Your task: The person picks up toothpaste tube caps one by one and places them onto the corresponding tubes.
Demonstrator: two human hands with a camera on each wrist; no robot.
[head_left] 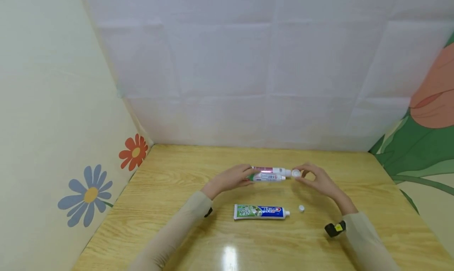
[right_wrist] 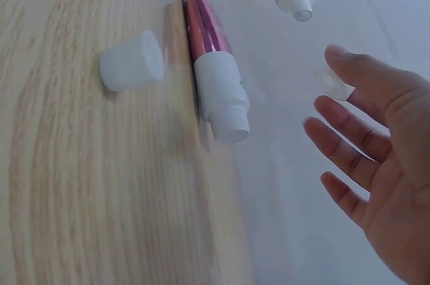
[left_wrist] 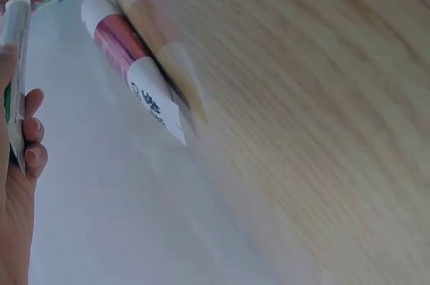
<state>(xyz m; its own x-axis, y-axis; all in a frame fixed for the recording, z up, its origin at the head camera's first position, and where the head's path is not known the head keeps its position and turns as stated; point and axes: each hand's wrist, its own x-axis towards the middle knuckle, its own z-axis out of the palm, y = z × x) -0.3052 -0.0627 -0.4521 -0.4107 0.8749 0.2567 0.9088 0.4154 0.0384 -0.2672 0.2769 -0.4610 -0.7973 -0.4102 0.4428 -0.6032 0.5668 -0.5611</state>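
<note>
My left hand (head_left: 229,179) grips a white and green toothpaste tube (head_left: 268,177), its bare nozzle pointing right. Pinched between the thumb and forefinger of my right hand (head_left: 320,180) is a small white cap (head_left: 296,173), just beyond that nozzle. In the right wrist view this cap is partly behind the thumb and the other fingers are spread. A pink and white tube (left_wrist: 131,56) lies on the table beyond the held tube, its white tip (right_wrist: 230,127) also toward the right hand. Nearer me lies a blue and green toothpaste tube (head_left: 260,212) with an uncovered nozzle.
A loose white cap (head_left: 301,208) stands on the wooden table (head_left: 170,231), just right of the blue and green tube. White sheeting (head_left: 220,66) hangs along the back edge. Flower-patterned panels flank the table, and each wrist wears a dark strapped device (head_left: 333,229).
</note>
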